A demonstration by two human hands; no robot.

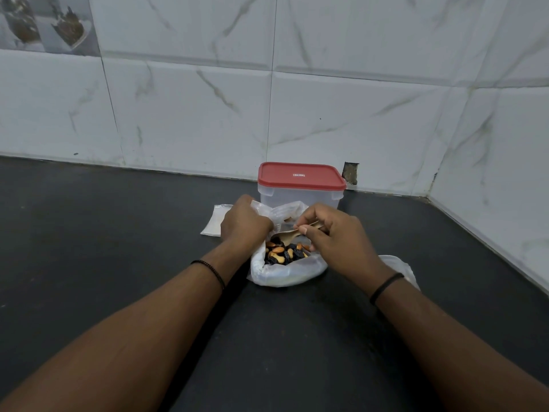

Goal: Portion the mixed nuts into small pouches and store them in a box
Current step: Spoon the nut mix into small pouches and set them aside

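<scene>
Just below the centre of the frame, the open plastic bag (286, 270) of mixed nuts (285, 253) sits on the black counter (118, 221). Your left hand (243, 223) curls its fingers round the bag's upper rim, and your right hand (332, 233) pinches a spoon (286, 233) over the nuts. Directly behind stands a clear box (300, 197) with a red lid (301, 175); its small white label is unreadable. Flat empty pouches (212, 223) lie left of the bag.
</scene>
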